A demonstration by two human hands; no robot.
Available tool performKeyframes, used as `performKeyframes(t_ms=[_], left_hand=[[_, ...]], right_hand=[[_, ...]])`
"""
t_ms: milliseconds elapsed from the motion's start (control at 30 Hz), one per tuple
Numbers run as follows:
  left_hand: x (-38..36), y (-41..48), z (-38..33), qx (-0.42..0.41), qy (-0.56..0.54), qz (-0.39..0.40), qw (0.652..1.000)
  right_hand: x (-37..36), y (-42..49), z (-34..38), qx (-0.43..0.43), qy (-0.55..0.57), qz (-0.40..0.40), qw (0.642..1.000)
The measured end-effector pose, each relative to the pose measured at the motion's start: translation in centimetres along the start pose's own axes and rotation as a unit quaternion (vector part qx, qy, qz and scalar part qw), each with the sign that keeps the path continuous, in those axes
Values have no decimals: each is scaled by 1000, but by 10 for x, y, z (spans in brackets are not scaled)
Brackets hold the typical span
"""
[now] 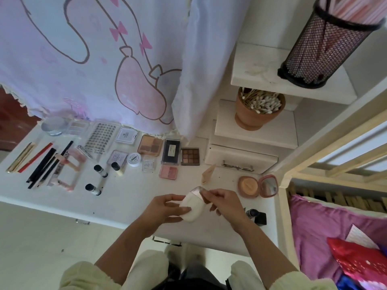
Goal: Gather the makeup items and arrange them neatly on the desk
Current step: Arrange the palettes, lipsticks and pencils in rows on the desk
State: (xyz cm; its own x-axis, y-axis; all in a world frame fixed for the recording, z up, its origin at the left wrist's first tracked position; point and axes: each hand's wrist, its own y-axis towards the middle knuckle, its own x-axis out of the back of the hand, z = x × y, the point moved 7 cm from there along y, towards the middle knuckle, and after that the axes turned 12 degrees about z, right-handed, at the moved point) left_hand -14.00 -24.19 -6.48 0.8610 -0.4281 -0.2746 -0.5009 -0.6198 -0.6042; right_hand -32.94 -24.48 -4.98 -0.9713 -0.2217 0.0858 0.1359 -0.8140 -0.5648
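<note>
Above wht desk (pixel 129 197): smooth, rounded wht case (pixel 194 207)

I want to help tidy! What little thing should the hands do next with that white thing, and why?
Probably lower the white case onto the bare desk beside the pink blush. Both the left hand and the right hand hold it above the desk, while most other makeup already lies in rows there.
</note>
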Motion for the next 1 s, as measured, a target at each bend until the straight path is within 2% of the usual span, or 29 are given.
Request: performKeyframes(t_ms=[100,267,367,533,1000], left_hand=[[-4,0,-11,-22,2,19,1000],[-16,6,-16,-51,-62,14,997],[-19,9,-19,-57,-69,-1,996],[-21,14,-19,-55,-74,-26,995],[-28,18,-20,-32,-54,-19,998]], right_hand=[[1,1,9,18,-4,17,1000],[5,4,10,35,9,-52,998],[3,4,14,50,-21,-53,997],[8,1,19,76,-66,-69,993],[7,-15,33,139,-148,-95,974]])
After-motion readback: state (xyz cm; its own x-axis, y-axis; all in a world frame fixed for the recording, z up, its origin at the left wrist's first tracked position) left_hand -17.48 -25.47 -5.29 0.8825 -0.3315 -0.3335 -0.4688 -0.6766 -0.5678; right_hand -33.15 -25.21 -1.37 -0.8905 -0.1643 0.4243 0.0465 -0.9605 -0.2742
